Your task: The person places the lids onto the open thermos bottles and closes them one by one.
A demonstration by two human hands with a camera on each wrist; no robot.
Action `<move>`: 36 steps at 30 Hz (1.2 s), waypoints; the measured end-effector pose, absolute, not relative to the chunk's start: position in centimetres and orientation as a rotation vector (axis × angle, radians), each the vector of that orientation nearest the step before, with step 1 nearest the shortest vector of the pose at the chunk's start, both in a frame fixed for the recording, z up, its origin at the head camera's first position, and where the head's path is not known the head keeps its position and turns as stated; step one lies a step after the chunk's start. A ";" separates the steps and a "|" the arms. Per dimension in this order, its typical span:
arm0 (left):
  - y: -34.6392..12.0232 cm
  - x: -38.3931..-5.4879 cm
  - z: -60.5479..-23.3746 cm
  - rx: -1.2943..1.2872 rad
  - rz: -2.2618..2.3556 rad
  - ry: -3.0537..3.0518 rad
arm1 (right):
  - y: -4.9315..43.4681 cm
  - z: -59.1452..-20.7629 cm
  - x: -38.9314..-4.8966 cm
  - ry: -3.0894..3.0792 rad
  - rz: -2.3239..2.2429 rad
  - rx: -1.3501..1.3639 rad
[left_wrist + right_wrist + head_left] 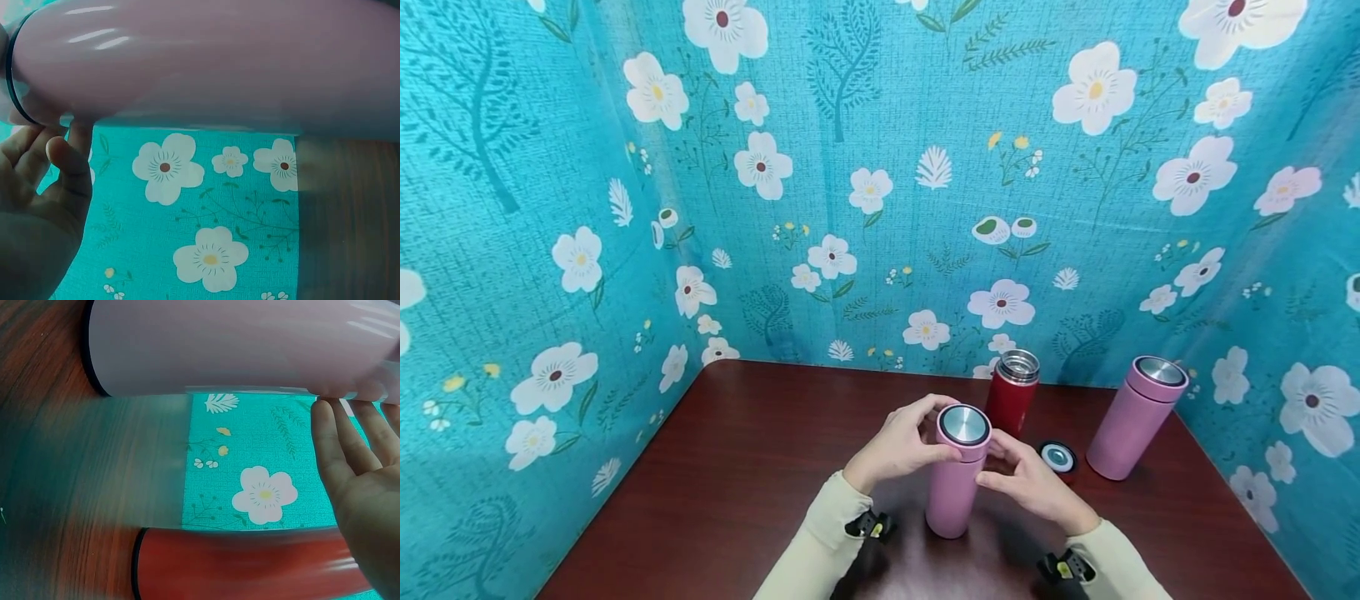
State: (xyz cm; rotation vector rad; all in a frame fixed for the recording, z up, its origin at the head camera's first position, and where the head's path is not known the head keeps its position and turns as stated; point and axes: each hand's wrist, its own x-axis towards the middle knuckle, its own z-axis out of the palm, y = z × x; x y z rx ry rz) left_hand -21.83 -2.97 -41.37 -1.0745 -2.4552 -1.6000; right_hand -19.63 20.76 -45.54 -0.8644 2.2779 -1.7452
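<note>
A pink thermos with a steel-topped lid stands upright on the dark table in front of me. My left hand holds it around the lid and neck from the left, its thumb across the front near the seam. From the right, my right hand curls lightly about the upper body, thumb and fingertips against the side. The right wrist view shows those fingertips touching the pink wall. Fingers behind the thermos are partly hidden.
Behind my right hand stands a red thermos with its steel mouth uncovered. A loose round lid lies on the table beside it. Farther right is a second pink thermos, capped. Flowered blue cloth surrounds the brown table.
</note>
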 end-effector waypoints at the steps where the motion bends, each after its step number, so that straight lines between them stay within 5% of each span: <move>1: -3.0 -21.9 -41.3 -1.084 -1.597 -2.459 | 20.8 -45.6 -19.7 2.280 -1.741 -0.858; 36: -2.5 -21.0 -41.8 -1.031 -1.694 -2.396 | 20.9 -46.0 -19.8 2.249 -1.759 -0.955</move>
